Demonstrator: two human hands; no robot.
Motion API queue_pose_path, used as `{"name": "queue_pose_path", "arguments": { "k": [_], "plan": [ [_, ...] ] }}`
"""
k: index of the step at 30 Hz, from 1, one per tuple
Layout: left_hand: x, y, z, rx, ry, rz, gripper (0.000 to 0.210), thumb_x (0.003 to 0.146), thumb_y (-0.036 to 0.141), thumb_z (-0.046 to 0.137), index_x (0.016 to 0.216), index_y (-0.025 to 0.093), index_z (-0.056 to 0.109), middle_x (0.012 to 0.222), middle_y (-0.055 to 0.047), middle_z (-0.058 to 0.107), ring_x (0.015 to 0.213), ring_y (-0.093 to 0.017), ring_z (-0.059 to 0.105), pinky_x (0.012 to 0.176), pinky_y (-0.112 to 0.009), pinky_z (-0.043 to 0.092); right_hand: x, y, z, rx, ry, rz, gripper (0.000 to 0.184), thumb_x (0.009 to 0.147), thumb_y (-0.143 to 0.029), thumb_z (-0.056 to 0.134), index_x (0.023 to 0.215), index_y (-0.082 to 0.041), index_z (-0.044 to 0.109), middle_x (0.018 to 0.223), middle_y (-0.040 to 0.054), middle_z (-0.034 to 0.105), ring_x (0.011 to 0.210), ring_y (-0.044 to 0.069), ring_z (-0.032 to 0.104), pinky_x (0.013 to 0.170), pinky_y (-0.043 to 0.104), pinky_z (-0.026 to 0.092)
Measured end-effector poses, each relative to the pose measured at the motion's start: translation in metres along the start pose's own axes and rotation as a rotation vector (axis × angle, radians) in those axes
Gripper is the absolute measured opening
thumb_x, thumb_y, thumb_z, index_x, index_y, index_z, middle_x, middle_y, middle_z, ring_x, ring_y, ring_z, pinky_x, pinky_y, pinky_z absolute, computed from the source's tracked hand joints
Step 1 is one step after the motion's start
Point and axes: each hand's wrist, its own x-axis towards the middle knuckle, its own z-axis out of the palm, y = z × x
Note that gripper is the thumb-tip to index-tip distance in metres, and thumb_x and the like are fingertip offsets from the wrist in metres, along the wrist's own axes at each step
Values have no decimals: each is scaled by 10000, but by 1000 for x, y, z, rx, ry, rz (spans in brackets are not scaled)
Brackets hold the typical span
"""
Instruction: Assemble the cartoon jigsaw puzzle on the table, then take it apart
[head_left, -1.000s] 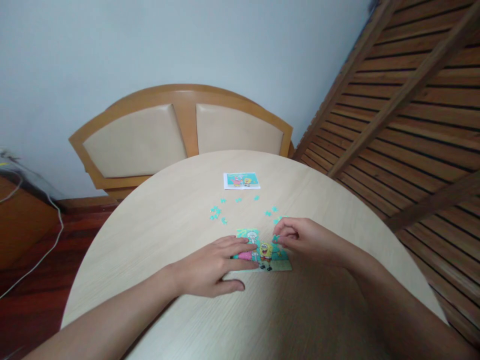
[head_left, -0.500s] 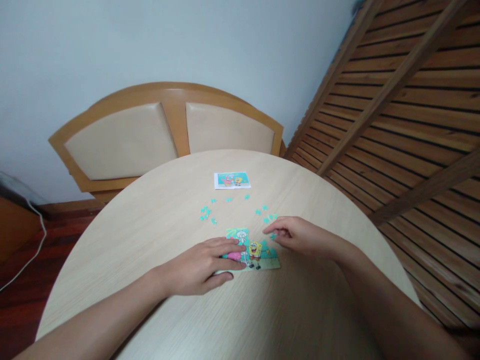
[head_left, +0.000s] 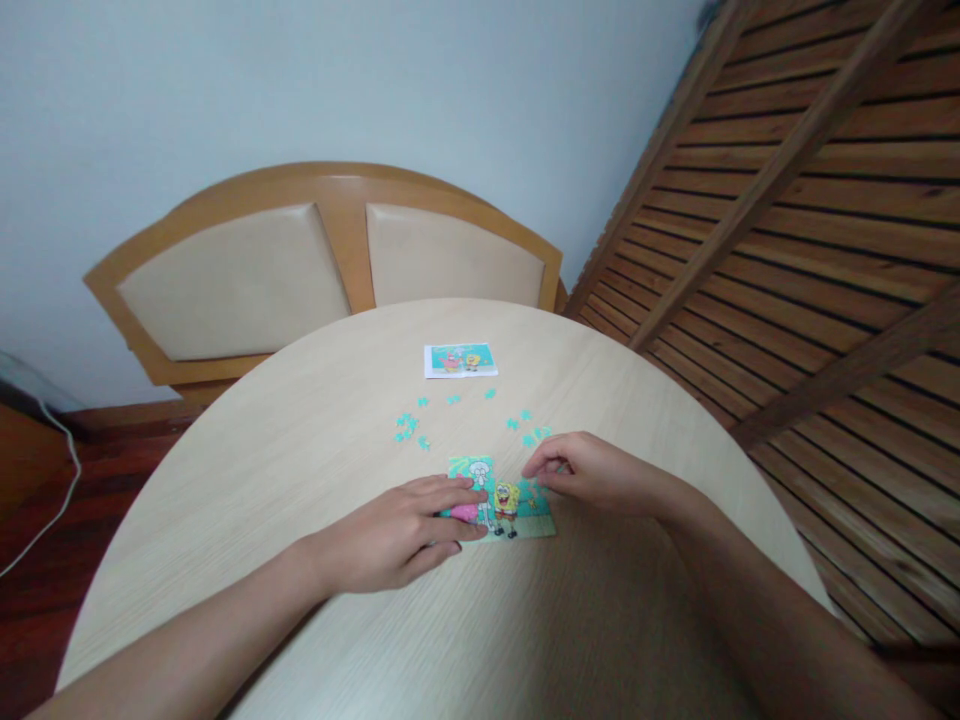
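Observation:
My left hand (head_left: 401,535) lies spread over the left part of a partly assembled jigsaw puzzle (head_left: 523,515) with cartoon figures, fingers apart and holding it flat. A yellow square figure, a pale tall one and a pink patch show past the fingers. At the puzzle's upper right edge, my right hand (head_left: 581,468) has thumb and fingertips together in a pinch. It appears to have a small puzzle piece there, mostly hidden by the fingers. Loose teal puzzle pieces (head_left: 534,437) lie just beyond the right hand.
More loose teal pieces (head_left: 406,428) are scattered at the left and beyond the puzzle. Farther back lies a reference picture card (head_left: 463,360). The round wooden table (head_left: 300,430) has a padded chair (head_left: 247,280) behind it and a slatted wooden screen (head_left: 787,220) at the right.
The right hand has shifted slightly left, with its pinching fingertips now at the puzzle's upper right. The left hand stays flat on the puzzle. The whole view has moved slightly.

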Motion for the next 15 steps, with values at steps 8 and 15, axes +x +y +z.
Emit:
{"name": "queue_pose_path", "arguments": {
  "k": [8,15],
  "plan": [
    [2,1,0,1,7,2,356,995,188,515,1338,229,601,1464,-94,543,1376,-247,485,1192,-481,362,5,9,7,221,13,92,256,767,-205,642,1014,-137,653,843,45,718,766,166,663,709,281,508],
    [1,1,0,-11,10,-2,393,985,183,531,1370,249,576,1486,-81,522,1385,-249,474,1196,-485,356,6,15,11,183,77,151,336,730,-153,628,1065,-145,610,776,10,697,683,151,638,635,255,466]
  ]
}}
